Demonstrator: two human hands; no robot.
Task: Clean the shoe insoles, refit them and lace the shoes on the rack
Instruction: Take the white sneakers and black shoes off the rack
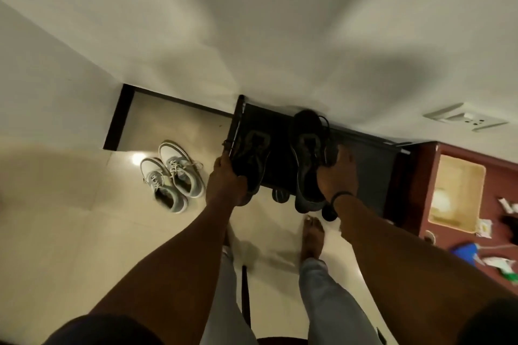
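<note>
Two dark shoes sit over the top of a black shoe rack (372, 159) against the wall. My left hand (228, 179) grips the left dark shoe (253, 157) at its heel end. My right hand (337, 171) grips the right dark shoe (307, 154) along its side; a dark lace trails from its far end. The insides of both shoes are too dark to show any insoles.
A pair of grey and white laced sneakers (172, 173) stands on the tiled floor left of the rack. A reddish cabinet (454, 190) with small clutter is on the right. My bare feet (312, 235) stand just before the rack. A wall socket (466, 117) is above it.
</note>
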